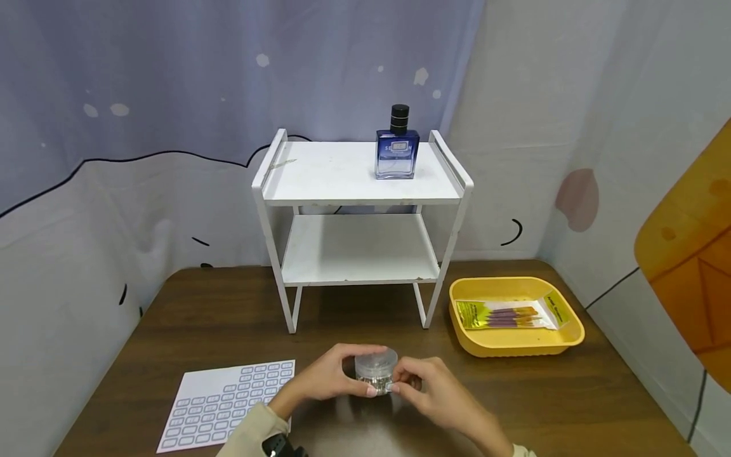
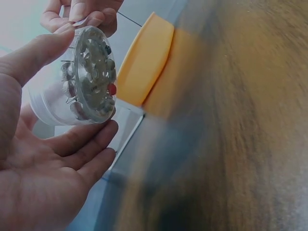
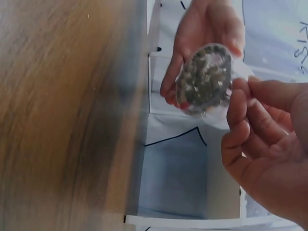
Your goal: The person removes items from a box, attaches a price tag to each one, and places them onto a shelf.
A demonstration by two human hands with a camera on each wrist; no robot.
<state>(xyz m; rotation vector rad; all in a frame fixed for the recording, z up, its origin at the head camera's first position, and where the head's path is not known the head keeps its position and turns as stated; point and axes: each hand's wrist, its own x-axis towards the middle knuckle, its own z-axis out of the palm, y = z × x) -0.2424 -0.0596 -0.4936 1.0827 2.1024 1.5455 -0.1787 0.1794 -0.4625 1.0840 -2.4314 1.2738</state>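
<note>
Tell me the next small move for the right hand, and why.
Probably press the small label flat onto the clear jar: the right hand appears to pinch it by the jar's side, while the left hand holds the jar.

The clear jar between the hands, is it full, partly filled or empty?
Partly filled. The jar shows small metallic pieces and a red one through its base in the left wrist view; its upper part looks empty.

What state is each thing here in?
Clear round plastic jar: clear lid on, held aloft, small shiny pieces inside
Left hand: gripping the jar
Right hand: pinching a small pale piece
Blue glass bottle: upright, black cap on
White rectangular paper sheet: flat, upper left bare of labels
Yellow plastic tray: holding a plastic packet
White two-tier shelf: standing
</note>
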